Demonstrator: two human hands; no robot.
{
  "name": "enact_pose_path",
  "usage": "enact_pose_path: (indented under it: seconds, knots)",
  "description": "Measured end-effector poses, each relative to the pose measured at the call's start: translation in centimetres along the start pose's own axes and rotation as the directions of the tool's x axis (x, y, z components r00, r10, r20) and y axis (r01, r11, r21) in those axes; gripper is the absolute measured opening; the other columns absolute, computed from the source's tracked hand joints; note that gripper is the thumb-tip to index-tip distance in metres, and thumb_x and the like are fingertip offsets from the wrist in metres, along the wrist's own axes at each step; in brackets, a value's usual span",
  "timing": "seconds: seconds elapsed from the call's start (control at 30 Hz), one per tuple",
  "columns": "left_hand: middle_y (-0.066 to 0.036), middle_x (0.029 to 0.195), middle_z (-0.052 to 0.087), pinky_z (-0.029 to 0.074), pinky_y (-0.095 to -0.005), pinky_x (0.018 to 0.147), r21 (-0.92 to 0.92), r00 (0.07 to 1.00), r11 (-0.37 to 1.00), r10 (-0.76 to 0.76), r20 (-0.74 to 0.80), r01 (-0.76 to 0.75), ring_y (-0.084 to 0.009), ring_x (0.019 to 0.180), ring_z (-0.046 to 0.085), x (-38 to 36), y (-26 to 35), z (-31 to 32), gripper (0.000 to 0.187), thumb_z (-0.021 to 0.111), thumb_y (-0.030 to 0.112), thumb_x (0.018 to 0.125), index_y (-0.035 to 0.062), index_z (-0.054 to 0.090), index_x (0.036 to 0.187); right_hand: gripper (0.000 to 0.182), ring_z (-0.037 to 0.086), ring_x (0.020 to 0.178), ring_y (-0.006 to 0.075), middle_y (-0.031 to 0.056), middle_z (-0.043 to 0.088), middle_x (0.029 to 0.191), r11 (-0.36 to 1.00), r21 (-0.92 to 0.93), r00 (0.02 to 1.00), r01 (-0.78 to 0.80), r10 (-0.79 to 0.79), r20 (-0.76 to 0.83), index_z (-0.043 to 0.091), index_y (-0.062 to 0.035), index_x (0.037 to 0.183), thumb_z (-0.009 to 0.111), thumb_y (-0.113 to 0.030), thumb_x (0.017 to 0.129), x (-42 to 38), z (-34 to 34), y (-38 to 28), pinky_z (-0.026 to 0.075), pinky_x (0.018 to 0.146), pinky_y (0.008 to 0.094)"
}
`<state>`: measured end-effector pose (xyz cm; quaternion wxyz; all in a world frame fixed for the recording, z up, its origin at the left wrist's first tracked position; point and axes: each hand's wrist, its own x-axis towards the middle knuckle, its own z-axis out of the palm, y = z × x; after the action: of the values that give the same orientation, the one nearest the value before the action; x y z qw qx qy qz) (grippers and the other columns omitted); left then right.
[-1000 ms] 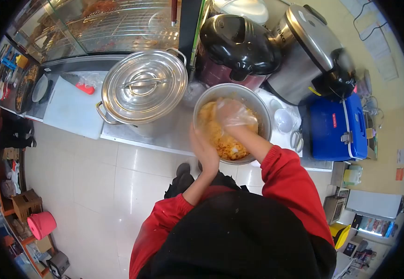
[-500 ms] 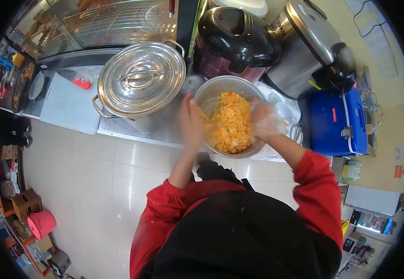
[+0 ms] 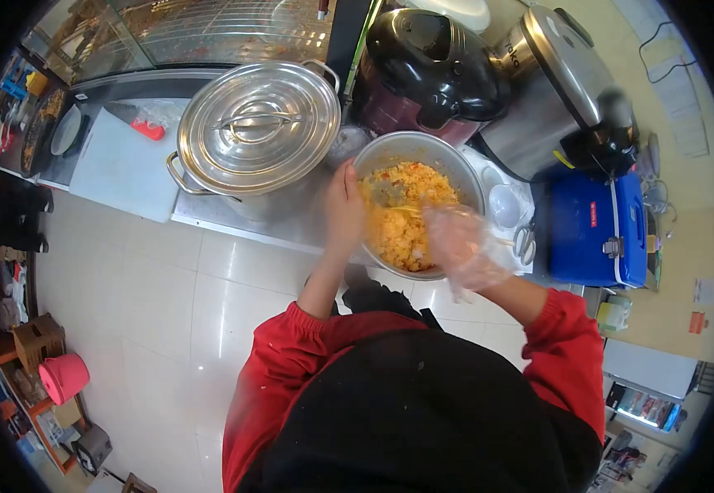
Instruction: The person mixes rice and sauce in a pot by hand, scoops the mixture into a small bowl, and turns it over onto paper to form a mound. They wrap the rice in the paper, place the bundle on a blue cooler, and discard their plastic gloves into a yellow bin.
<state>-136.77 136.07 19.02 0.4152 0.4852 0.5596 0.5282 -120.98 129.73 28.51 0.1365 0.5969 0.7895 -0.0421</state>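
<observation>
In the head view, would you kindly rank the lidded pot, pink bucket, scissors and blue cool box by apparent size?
1. Lidded pot
2. Blue cool box
3. Pink bucket
4. Scissors

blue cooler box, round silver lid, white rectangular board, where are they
Blue cooler box (image 3: pixel 579 246): head view, front side
Round silver lid (image 3: pixel 295 152): head view, top face
White rectangular board (image 3: pixel 122 177): head view, top face

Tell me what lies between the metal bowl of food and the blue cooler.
Between the bowl and the cooler, the head view shows a small whitish dish and what looks like a pair of scissors.
</observation>
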Motion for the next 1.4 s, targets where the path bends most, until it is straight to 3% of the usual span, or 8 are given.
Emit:
enact_pose_path:
  seconds: [0.2, 0.4, 0.7, 0.9, 1.0, 1.17, 1.23, 1.4]
  knots:
    - [-0.017, 0.097, 0.063, 0.045, -0.0354, 0.079, -0.013, 0.999, 1.0, 0.013, -0.029, -0.014, -0.029, 0.09, 0.06, 0.0, 0.0, 0.2, 0.034, 0.035, 0.023, 0.094, 0.0022, 0.057, 0.108, 0.014, 0.058, 0.062, 0.0289, 0.012, 0.056, 0.066, 0.977, 0.031, 0.965, 0.212, -0.214, 0.15, 0.055, -0.0062, 0.088, 0.05, -0.016, 0.079, -0.2, 1.0, -1.1, 0.043, 0.052, 0.0437]
    - [-0.015, 0.096, 0.062, 0.043, -0.0295, 0.081, -0.003, 1.0, 1.0, -0.016, -0.004, 0.016, -0.0194, 0.089, 0.058, -0.3, 0.6, 0.0, 0.033, 0.038, 0.021, 0.094, -0.0026, 0.055, 0.109, 0.012, 0.061, 0.064, 0.0247, 0.0107, 0.06, 0.069, 0.959, -0.048, 0.94, 0.278, -0.282, -0.192, 0.061, -0.0053, 0.078, 0.057, -0.015, 0.071, 5.0, 4.3, -2.2, 0.047, 0.054, 0.0381]
    - [-0.019, 0.101, 0.061, 0.042, -0.0365, 0.085, 0.049, 1.0, 0.999, 0.01, -0.006, -0.01, -0.0317, 0.095, 0.057, -0.1, 0.1, 0.0, 0.034, 0.037, 0.023, 0.093, 0.0009, 0.056, 0.111, 0.017, 0.061, 0.071, 0.0256, 0.0123, 0.061, 0.074, 0.99, -0.095, 0.982, -0.103, 0.085, -0.17, 0.061, -0.0064, 0.078, 0.051, -0.02, 0.078, 10.0, 5.7, 2.6, 0.047, 0.062, 0.0363]
    - [-0.02, 0.1, 0.06, 0.041, -0.0386, 0.084, 0.068, 0.999, 0.997, 0.04, -0.027, -0.038, -0.0346, 0.094, 0.055, -0.1, -0.1, 0.1, 0.034, 0.037, 0.024, 0.093, 0.0024, 0.056, 0.11, 0.023, 0.062, 0.076, 0.0259, 0.011, 0.064, 0.078, 0.915, -0.26, 0.939, 0.307, -0.248, 0.236, 0.063, -0.008, 0.079, 0.046, -0.022, 0.082, 2.9, 2.1, 5.7, 0.047, 0.063, 0.0369]
    - [-0.019, 0.099, 0.06, 0.04, -0.0393, 0.085, 0.06, 0.999, 0.998, 0.014, -0.037, -0.012, -0.0351, 0.094, 0.055, -0.3, 0.5, 0.1, 0.033, 0.037, 0.025, 0.093, 0.0039, 0.057, 0.11, 0.022, 0.062, 0.078, 0.0263, 0.0105, 0.064, 0.077, 0.968, -0.246, 0.952, 0.046, 0.032, 0.304, 0.064, -0.0096, 0.08, 0.046, -0.023, 0.082, 2.6, 2.1, 1.3, 0.047, 0.067, 0.0395]
    - [-0.019, 0.101, 0.06, 0.04, -0.0393, 0.085, 0.094, 0.999, 0.996, 0.001, -0.043, 0.003, -0.0345, 0.094, 0.055, -0.4, 0.3, 0.1, 0.033, 0.038, 0.025, 0.093, 0.0043, 0.058, 0.109, 0.017, 0.062, 0.066, 0.0277, 0.0134, 0.062, 0.07, 0.992, -0.02, 0.988, 0.128, -0.129, -0.08, 0.061, -0.008, 0.083, 0.051, -0.02, 0.079, 6.8, 8.1, 2.0, 0.047, 0.059, 0.0411]
    - [-0.019, 0.101, 0.06, 0.04, -0.0387, 0.086, 0.091, 0.999, 0.996, 0.003, -0.047, 0.001, -0.034, 0.095, 0.055, -0.3, 0.3, 0.1, 0.033, 0.038, 0.025, 0.093, 0.0039, 0.057, 0.109, 0.016, 0.063, 0.065, 0.0275, 0.0136, 0.062, 0.07, 0.927, -0.25, 0.905, 0.28, -0.342, -0.255, 0.06, -0.0071, 0.084, 0.052, -0.02, 0.078, 7.5, 6.3, 1.2, 0.047, 0.057, 0.0405]
    - [-0.018, 0.111, 0.057, 0.036, -0.036, 0.094, -0.083, 0.999, 0.996, -0.018, -0.032, 0.015, -0.0297, 0.103, 0.053, -1.7, 0.2, -0.1, 0.035, 0.036, 0.024, 0.094, 0.0012, 0.052, 0.116, 0.015, 0.059, 0.066, 0.0248, 0.0129, 0.057, 0.071, 0.973, -0.199, 0.989, 0.115, -0.131, -0.071, 0.056, -0.0061, 0.088, 0.045, -0.014, 0.083, 6.9, 4.6, 1.4, 0.045, 0.058, 0.0391]
